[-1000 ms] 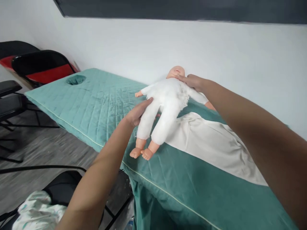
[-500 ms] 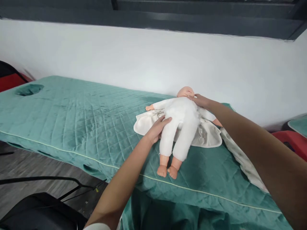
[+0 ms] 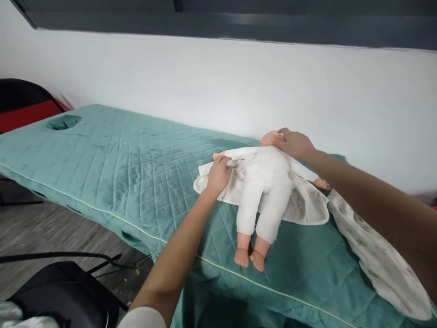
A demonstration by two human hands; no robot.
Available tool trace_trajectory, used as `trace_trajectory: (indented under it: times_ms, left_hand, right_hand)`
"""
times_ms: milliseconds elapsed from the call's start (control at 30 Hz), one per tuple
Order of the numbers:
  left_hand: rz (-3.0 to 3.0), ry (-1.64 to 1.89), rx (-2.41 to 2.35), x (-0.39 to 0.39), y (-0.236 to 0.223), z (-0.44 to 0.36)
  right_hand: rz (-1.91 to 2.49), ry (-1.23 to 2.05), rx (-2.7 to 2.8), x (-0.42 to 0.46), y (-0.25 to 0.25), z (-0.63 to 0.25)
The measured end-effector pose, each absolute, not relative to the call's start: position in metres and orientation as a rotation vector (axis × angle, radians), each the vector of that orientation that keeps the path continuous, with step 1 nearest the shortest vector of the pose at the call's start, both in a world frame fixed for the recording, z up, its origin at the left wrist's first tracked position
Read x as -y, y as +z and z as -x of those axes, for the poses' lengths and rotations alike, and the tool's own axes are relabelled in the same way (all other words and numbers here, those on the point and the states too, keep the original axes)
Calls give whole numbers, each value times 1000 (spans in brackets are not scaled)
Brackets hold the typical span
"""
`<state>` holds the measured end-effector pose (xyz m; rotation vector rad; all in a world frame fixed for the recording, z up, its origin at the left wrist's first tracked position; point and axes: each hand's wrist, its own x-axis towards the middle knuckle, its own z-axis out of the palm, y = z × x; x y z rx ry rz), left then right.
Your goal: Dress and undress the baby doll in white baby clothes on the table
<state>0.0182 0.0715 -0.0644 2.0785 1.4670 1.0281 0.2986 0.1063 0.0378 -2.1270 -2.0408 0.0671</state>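
A baby doll [image 3: 268,171] with a white cloth body lies on its back, its bare feet pointing towards me. Beneath it a pale baby garment [image 3: 307,205] is spread out, showing on both sides of the body. My right hand [image 3: 296,143] is wrapped around the side of the doll's head, hiding part of it. Beside the doll's arm on the left, my left hand [image 3: 219,174] rests over the garment with fingers bent and thumb apart. Its fingertips are close to the doll's small hand.
A green quilted bed cover [image 3: 136,164] lies under everything, with a face hole [image 3: 64,122] at the far left. A patterned white cloth [image 3: 378,259] lies at the right. Black chairs [image 3: 58,296] stand at the left, and a white wall [image 3: 205,82] runs behind.
The doll has come down onto the spread garment. My left hand has left its hip and moved up towards its arm. My right hand has shifted from its neck to its head. The view has turned right.
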Motion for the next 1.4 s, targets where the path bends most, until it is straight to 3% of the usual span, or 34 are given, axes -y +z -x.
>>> trace_trajectory:
  times_ms: [167,300,667,933,1400]
  left_hand:
    - [-2445,643,-1706,-93,-78,-20]
    - [-2467,671,-1736,-97,-86,-20]
    - [-1688,1206,-1683,-122,-89,-1]
    - [-1287,1460,-1435,-122,-90,5]
    - [-2064,1161,-1225,-77,-84,-30]
  right_hand:
    - [1614,-119,2516,-119,17,-208]
    - [1737,-25,2765,-141,-6,-166]
    - [1758,115,2684,-134,14,-196]
    - [1856,-84,2854,-111,13,-196]
    - [1814,-240,2852,-108,-3,-180]
